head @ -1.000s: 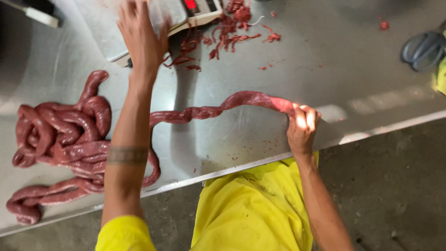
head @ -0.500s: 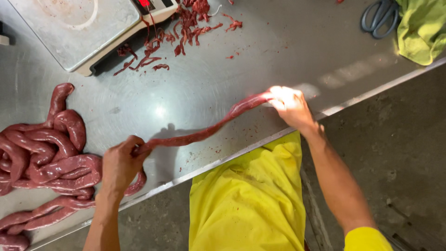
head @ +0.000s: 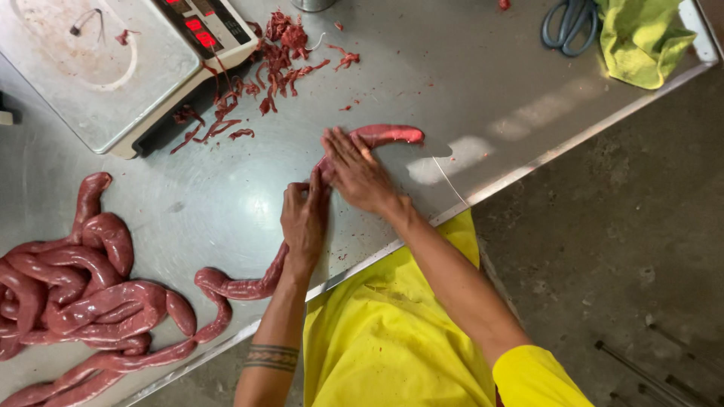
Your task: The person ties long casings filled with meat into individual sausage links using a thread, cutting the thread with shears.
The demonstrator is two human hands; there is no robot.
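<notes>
A long dark red sausage rope (head: 249,285) lies on the shiny metal tabletop (head: 467,90). Most of it sits in a big curly pile (head: 75,294) at about 8 o'clock from the hands. One free length runs up from the pile, goes under both hands, and ends in a fat rounded tip (head: 392,136) at about 2 o'clock.

The left hand (head: 304,222) pinches the rope with a narrow grip, fingers and thumb closed around it. The right hand (head: 360,173) lies mostly flat on the rope just next to it, fingers spread out and pressing down. I cannot tell if its thumb is wrapped under. The two hands touch each other.

The rope looks soft and bendy, like a filled tube. It looks wet and shiny, so it is likely slippery. The skin seems thin and could burst if squeezed too hard. The whole pile would be heavy, but one short piece is light. A good place to hold it is a thin spot between two fat parts, gently.

At 11 o'clock is a weighing scale (head: 98,68) with small red meat scraps (head: 271,64) beside it. At 1 o'clock lie blue scissors (head: 569,26) and a green cloth (head: 641,41).
</notes>
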